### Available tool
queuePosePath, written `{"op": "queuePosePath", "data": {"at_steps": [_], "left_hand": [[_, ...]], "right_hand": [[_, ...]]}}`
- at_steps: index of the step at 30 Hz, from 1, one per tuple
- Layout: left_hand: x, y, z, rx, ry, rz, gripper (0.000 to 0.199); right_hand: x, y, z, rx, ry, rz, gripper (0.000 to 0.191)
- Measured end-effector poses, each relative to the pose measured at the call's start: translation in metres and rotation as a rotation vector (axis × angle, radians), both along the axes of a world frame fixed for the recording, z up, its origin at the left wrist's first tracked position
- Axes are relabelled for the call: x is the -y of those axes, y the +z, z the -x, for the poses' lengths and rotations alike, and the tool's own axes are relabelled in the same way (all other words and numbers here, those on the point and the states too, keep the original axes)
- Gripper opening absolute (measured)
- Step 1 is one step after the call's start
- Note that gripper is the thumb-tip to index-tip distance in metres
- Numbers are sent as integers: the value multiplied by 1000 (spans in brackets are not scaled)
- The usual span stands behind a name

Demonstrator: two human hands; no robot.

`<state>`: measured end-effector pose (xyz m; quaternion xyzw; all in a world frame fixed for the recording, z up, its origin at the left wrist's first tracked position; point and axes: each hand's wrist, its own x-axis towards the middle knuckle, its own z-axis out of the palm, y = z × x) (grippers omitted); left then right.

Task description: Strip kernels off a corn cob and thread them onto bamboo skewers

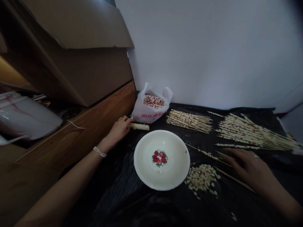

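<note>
My left hand [121,128] has its fingers closed on one end of a pale bare corn cob [140,126], beside a white plastic bag [148,116] of speckled corn cobs [153,101]. My right hand [247,165] is over several thin sticks [233,179] on the right; its fingertips are partly hidden, and whether it grips any is unclear. A white bowl [162,181] with a red flower print stands between the hands. Right of it lie a pile of loose kernels [202,178] and a partly threaded skewer [208,154].
Two bundles of kernel-covered skewers, one in the middle [187,120] and a larger one at the right [251,132], lie on black plastic sheeting [118,189]. A white wall rises behind. At left are a wooden ledge [94,126], a cardboard box [94,69] and a white container [26,115].
</note>
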<state>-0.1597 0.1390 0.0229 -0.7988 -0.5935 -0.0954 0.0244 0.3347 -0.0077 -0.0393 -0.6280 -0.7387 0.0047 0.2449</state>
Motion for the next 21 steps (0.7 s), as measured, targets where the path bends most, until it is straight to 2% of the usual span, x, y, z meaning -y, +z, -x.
{"op": "queuePosePath", "data": {"at_steps": [4,9,12,15,18,19,21], "left_hand": [[23,36,-9,-137,-113,-193,38],[49,73,-35,21,-241,-341,38],[65,89,-61,206,-430,-290,38],[79,98,-88,420,-611,-89,41],[85,101,-110,597,-684,5,40],[84,101,-114,639,-691,19,41],[81,99,-120,756,-668,44,47]], "right_hand": [[2,19,8,-1,66,39,37],[1,62,41,-50,202,54,37],[-4,95,76,-106,243,-8,37],[-11,119,115,-213,320,11,45],[-19,130,147,-373,472,117,57],[-20,132,155,-430,524,169,55],[-23,133,164,-594,570,319,41]]}}
